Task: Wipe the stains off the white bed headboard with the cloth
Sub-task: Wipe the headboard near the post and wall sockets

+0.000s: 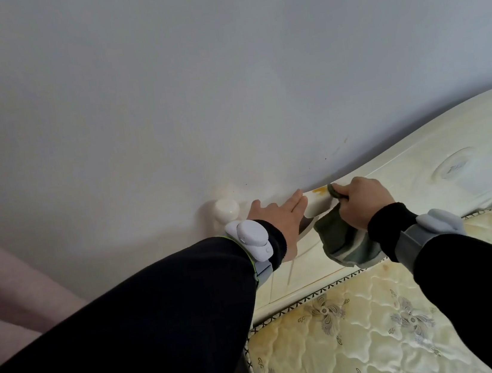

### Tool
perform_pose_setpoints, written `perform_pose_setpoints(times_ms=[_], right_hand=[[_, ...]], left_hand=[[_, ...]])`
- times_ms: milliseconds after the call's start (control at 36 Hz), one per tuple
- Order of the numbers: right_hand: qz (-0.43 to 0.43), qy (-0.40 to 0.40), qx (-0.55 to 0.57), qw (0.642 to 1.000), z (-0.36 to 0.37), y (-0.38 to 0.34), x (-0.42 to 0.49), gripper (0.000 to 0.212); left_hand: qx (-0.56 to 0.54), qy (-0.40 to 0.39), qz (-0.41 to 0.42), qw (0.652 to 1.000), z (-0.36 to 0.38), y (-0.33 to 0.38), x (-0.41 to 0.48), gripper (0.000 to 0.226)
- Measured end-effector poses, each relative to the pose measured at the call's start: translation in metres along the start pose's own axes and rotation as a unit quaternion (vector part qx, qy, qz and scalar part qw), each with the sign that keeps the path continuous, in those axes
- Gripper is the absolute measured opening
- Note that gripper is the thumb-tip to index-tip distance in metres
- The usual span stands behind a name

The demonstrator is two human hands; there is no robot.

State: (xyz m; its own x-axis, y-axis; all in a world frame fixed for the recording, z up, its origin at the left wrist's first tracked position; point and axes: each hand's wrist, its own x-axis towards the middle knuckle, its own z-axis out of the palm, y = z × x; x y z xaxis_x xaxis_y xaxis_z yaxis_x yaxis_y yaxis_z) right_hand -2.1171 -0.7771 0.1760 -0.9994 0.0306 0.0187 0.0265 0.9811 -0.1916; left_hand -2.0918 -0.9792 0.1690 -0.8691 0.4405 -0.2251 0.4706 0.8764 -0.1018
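Up top, right hand (362, 200) gripping cloth (344, 243) beside stain (320, 190) on headboard (422, 160), left hand (280, 216) flat, fingers straight

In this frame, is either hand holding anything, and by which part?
The right hand grips the green cloth by a bunched upper part, the rest hanging below. The left hand holds nothing; its straight fingers rest on the headboard.

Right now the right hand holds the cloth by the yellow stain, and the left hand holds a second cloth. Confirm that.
Wrong on the left hand: in the head view it holds nothing and rests flat on the headboard. The right hand does hold the cloth by the yellow stain.
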Motion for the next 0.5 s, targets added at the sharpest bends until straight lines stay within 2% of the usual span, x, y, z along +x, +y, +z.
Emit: perform_pose_setpoints(times_ms=[83, 250, 417, 500], right_hand=[[0.022, 0.001, 0.005, 1.000, -0.006, 0.000, 0.006, 0.048], [0.001, 0.018, 0.000, 1.000, 0.006, -0.013, 0.002, 0.034], [0.016, 0.000, -0.005, 1.000, -0.005, 0.000, 0.005, 0.051], [0.024, 0.011, 0.009, 1.000, -0.004, -0.007, 0.008, 0.041]], left_hand=[[0.000, 0.000, -0.001, 1.000, 0.001, 0.000, 0.000, 0.097], [-0.001, -0.002, -0.004, 1.000, 0.000, 0.000, 0.000, 0.099], [0.000, -0.002, 0.000, 1.000, 0.000, -0.002, -0.001, 0.100], [-0.002, -0.003, -0.002, 1.000, 0.001, 0.000, -0.001, 0.099]])
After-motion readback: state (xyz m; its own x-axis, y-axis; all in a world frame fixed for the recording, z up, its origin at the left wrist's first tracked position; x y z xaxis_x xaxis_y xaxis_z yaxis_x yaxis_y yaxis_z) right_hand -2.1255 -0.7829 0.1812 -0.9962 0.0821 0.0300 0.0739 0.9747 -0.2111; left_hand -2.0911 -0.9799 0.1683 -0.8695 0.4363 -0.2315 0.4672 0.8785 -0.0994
